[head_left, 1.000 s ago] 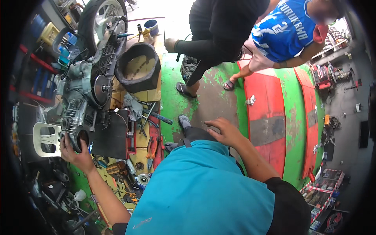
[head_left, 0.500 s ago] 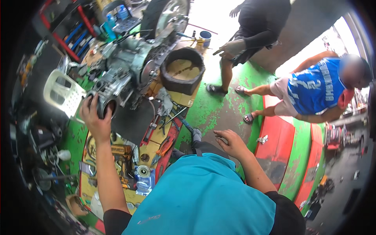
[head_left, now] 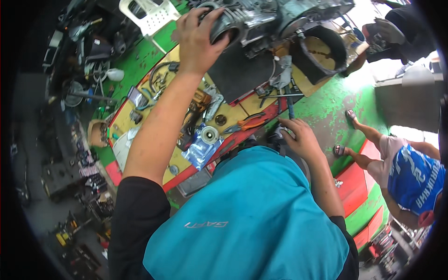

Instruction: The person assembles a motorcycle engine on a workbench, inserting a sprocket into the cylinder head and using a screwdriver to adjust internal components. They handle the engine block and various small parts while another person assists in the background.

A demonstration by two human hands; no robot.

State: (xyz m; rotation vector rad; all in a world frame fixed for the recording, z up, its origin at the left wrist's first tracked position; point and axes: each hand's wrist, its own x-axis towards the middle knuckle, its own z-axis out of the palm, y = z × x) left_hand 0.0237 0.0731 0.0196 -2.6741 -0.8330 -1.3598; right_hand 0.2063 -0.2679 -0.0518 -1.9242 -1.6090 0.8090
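My left hand [head_left: 198, 42] is closed around the rim of a finned metal engine cylinder [head_left: 227, 28], its fingers over the top and its thumb by the round bore. The cylinder lies against the larger greasy engine [head_left: 298, 14]; whether it is fixed to it I cannot tell. My right hand [head_left: 301, 137] hangs in front of my body near the bench's red edge, fingers loosely bent and apart, holding nothing. Below the cylinder a black mat [head_left: 240, 74] covers part of the yellow bench top.
On the bench lie orange-handled pliers [head_left: 252, 122], a ring-shaped metal part [head_left: 209, 135] on a blue packet [head_left: 198, 154] and a yellow-black power tool [head_left: 200, 100]. A black tub [head_left: 343, 56] holds brownish liquid. A white plastic chair [head_left: 156, 21] and two people [head_left: 406, 175] are nearby.
My view has turned leftward and down, so the bench fills more of the middle. My left hand stays on the cylinder; my right hand remains empty.
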